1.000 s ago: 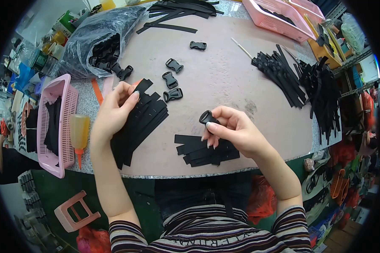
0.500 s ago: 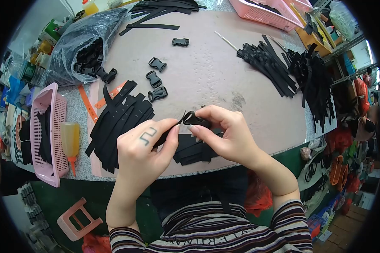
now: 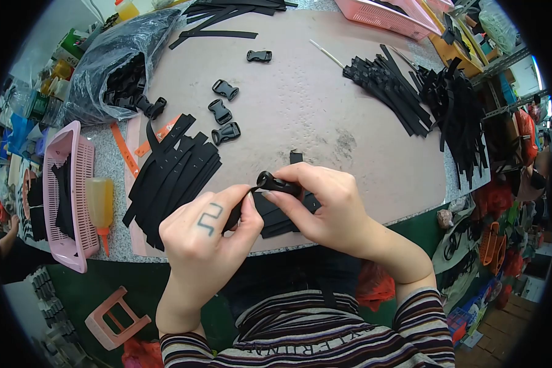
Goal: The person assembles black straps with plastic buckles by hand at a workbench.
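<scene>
My left hand (image 3: 210, 230) pinches a black strap (image 3: 244, 201) near the table's front edge. Facing it, my right hand (image 3: 325, 199) grips a black buckle (image 3: 280, 184), and the strap's end meets the buckle's left end. Cut black straps (image 3: 279, 218) lie beneath and between both hands. To the left is a fanned pile of black straps (image 3: 175, 175). Several loose black buckles (image 3: 219, 111) rest on the board beyond my hands. How far the strap passes through the buckle is hidden by my fingers.
A plastic bag of buckles (image 3: 119, 73) lies back left. Left are a pink basket (image 3: 72, 196) and a glue bottle (image 3: 99, 205). Strap bundles (image 3: 386, 92) lie right, with a white stick (image 3: 327, 53) beside them. Another pink basket (image 3: 386, 19) stands at the back.
My left hand has moved slightly left and down. The buckle in my right hand has turned and shifted a little left. The strap's end no longer stands up above my left fingertips.
</scene>
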`<state>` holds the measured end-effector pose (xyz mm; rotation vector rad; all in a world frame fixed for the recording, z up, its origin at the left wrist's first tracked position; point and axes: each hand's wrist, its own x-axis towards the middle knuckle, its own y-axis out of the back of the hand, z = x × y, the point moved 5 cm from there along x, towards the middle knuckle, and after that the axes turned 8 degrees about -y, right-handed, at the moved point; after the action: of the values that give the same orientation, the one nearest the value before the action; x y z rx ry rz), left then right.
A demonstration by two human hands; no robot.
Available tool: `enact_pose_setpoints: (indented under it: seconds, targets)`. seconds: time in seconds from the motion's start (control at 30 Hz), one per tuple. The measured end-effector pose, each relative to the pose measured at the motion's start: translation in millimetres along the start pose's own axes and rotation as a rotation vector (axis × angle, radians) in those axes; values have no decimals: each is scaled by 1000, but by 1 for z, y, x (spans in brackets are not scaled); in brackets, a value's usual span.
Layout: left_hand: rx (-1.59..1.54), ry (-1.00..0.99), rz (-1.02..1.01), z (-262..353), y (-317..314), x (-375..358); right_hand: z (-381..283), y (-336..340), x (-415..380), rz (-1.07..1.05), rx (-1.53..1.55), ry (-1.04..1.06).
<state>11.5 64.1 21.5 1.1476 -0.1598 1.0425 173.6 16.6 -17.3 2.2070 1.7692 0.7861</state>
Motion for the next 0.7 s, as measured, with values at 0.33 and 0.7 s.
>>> enact_pose_setpoints:
  seconds: [0.33, 0.7]
  targets:
    - [72, -42, 28, 7, 3, -1, -15, -5, -4, 67, -93, 138]
    - [-119, 115, -122, -7, 7, -3, -9, 2, 0, 2, -84, 55]
